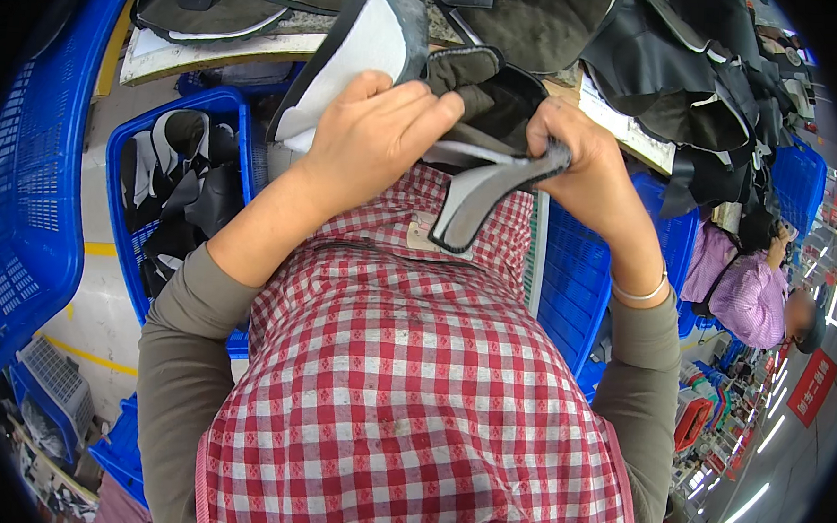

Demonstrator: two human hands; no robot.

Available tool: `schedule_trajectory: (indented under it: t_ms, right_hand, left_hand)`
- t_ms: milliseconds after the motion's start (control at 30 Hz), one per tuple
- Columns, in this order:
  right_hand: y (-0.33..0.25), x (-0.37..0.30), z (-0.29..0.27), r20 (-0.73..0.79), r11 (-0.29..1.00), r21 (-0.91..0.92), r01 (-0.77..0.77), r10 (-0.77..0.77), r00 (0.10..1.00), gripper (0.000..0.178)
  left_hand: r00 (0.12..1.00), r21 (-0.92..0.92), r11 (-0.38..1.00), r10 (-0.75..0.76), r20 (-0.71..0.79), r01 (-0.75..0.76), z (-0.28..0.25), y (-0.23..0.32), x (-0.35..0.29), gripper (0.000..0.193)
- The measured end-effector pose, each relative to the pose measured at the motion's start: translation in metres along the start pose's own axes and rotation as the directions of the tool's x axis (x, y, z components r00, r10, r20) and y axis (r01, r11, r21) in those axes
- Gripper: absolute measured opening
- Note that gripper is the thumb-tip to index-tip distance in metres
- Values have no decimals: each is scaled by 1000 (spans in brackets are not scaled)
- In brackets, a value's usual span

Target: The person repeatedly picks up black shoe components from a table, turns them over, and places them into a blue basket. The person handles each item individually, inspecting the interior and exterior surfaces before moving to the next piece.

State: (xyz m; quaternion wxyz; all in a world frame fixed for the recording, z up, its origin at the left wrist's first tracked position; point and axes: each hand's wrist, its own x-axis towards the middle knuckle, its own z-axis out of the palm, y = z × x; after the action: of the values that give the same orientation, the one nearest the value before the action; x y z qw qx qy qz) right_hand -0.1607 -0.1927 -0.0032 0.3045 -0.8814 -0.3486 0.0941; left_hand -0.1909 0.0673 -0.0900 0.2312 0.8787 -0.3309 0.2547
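Note:
A black boot upper (361, 61) with dark grey-brown lining and a white inner face is held in front of my chest, above the edge of the workbench. My left hand (378, 132) grips its white-faced part, fingers curled over the edge. On the other side, my right hand (576, 149) pinches the rim between thumb and fingers. From there a curved grey strip with a black edge (483, 203) hangs down over my apron. The far side of the upper and some of my right fingers are hidden.
More black upper pieces (535, 26) lie heaped along the bench (231, 55). A blue crate (122, 142) with cut pieces stands at the left, another blue crate (569, 279) at the right. Tall blue baskets (35, 175) line the far left. A person in a pink checked shirt (753, 289) sits at the right.

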Motion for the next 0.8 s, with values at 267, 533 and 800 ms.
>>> schedule_trajectory:
  t_ms: [267, 533, 800]
  right_hand:
    - [-4, -11, 4, -43, 999, -31, 18, -20, 999, 43]
    - [-2, -15, 7, -17, 997, -18, 69, -69, 997, 39]
    - [-10, -31, 20, -107, 999, -22, -25, 23, 994, 33]
  left_hand:
    - [990, -327, 944, -10, -138, -36, 1, 14, -9, 21]
    - [994, -544, 839, 46, 103, 18, -15, 18, -9, 19]
    - [999, -482, 876, 31, -21, -37, -13, 36, -19, 16]
